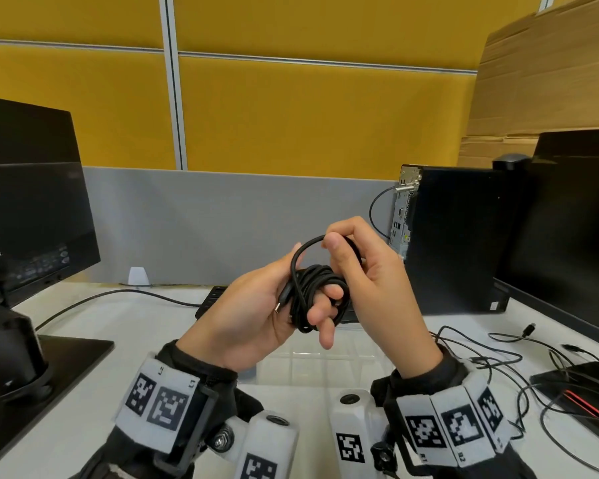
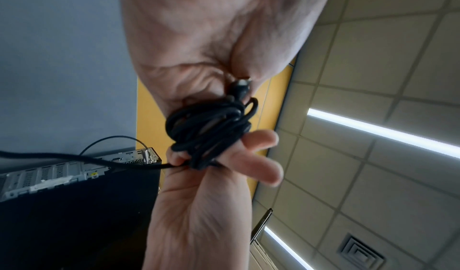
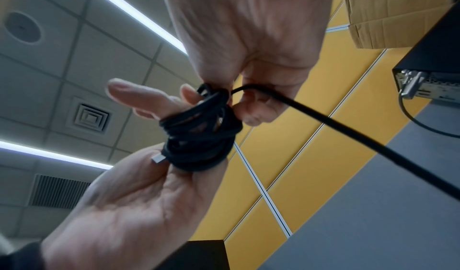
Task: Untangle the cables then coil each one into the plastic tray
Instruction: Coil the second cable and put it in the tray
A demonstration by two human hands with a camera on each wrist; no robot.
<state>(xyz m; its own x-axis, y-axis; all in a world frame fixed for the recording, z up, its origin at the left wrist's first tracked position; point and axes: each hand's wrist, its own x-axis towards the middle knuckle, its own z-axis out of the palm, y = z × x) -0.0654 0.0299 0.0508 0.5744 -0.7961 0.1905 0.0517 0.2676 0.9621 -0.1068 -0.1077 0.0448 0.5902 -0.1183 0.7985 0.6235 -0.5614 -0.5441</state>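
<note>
A black cable (image 1: pixel 320 288) is wound in several turns round the fingers of my left hand (image 1: pixel 313 314), held above the desk. Its metal plug (image 1: pixel 279 304) lies against the left palm. My right hand (image 1: pixel 336 238) pinches the free loop of the same cable between thumb and forefinger, just above the coil. The left wrist view shows the coil (image 2: pixel 209 128) and the plug (image 2: pixel 242 83). In the right wrist view the coil (image 3: pixel 199 136) sits below the pinching right hand (image 3: pixel 241 97). A clear plastic tray (image 1: pixel 291 355) lies on the desk under both hands.
Thin black cables (image 1: pixel 491 357) sprawl over the desk at the right, beside a flat black device (image 1: pixel 585 388). A PC tower (image 1: pixel 457 236) and a monitor (image 1: pixel 574 236) stand at the right, another monitor (image 1: pixel 32 202) at the left. A keyboard (image 1: pixel 211 299) lies behind the hands.
</note>
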